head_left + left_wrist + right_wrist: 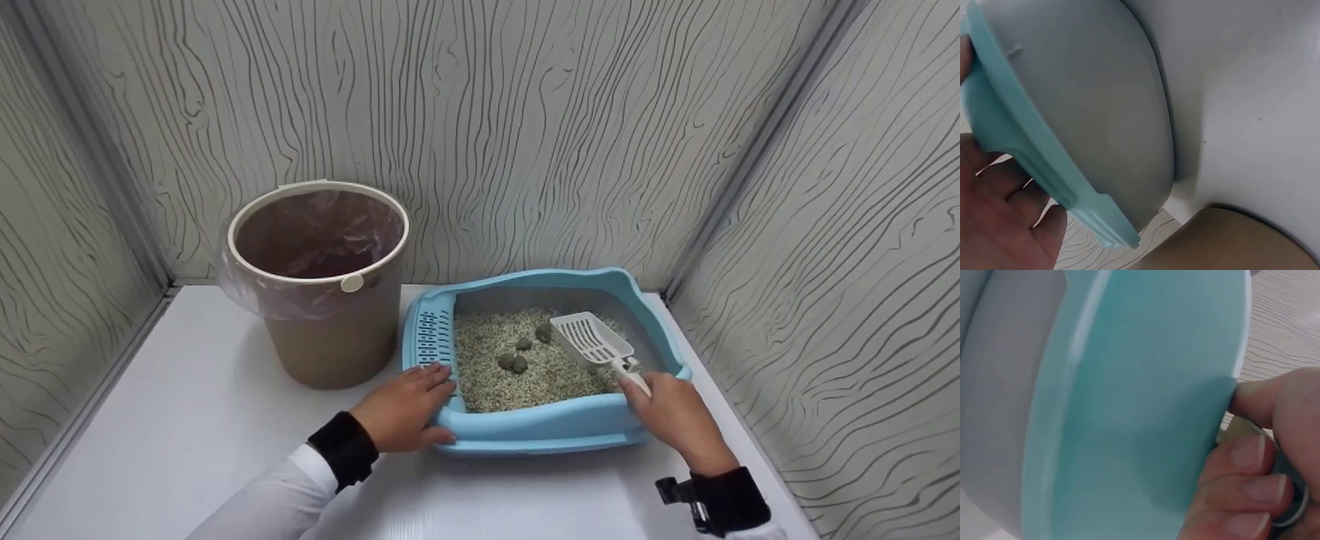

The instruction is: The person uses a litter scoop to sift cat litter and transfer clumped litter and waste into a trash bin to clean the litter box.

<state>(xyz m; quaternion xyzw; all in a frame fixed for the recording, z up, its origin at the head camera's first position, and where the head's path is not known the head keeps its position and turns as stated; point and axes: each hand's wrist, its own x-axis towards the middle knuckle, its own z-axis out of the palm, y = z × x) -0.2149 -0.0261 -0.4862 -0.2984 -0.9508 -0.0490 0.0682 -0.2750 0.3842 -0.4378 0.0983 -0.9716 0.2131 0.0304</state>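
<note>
With my right grip I hold the white slotted scoop, fingers curled round its handle; the close view from that wrist shows my fingertips folded in just beside the blue rim. The handle crosses above the near right part of the litter box, and the scoop's head points away from me and to the left, over the pale granular litter. Whether its edge touches the litter, I cannot tell.

My left grip is spread wide at the box's near left corner: the fingers reach onto the perforated ledge, the thumb lies lower, against the near outer wall. From that wrist I see the light blue upper frame sitting on a grey basin.

Four dark clumps lie on the litter, left of the scoop. One is right by the far left corner of its head; two more touch or nearly touch each other closer to me.

The litter box stands on the white table. Just to its left is a brown bin with a cream rim, a clear liner folded over its edge. Wood-grain panels rise behind and on both sides. I wear black bands on my wrists, below white sleeves.
</note>
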